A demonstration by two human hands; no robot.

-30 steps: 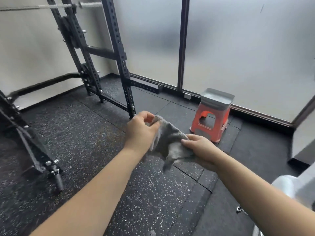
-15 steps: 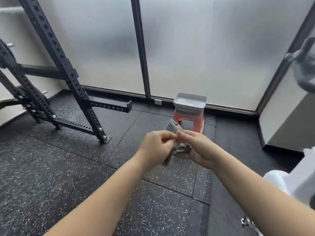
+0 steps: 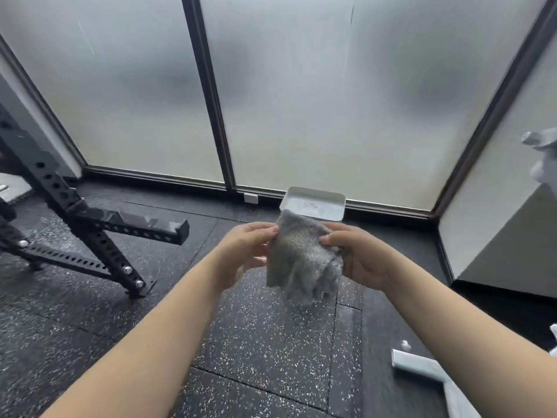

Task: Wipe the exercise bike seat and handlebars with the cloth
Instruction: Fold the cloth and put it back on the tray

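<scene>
Cloth: grey nubby terry cloth [image 3: 301, 260], crumpled, hanging mid-frame between both hands.
Left hand [image 3: 244, 251]: fingers pinching the cloth's upper left edge.
Right hand [image 3: 358, 254]: fingers pinching its right edge.
Floor: black speckled rubber tiles [image 3: 265, 342].

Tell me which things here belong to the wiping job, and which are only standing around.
For the job:
cloth, held by left hand and right hand

Only around:
stool
black rack
glass wall
</scene>
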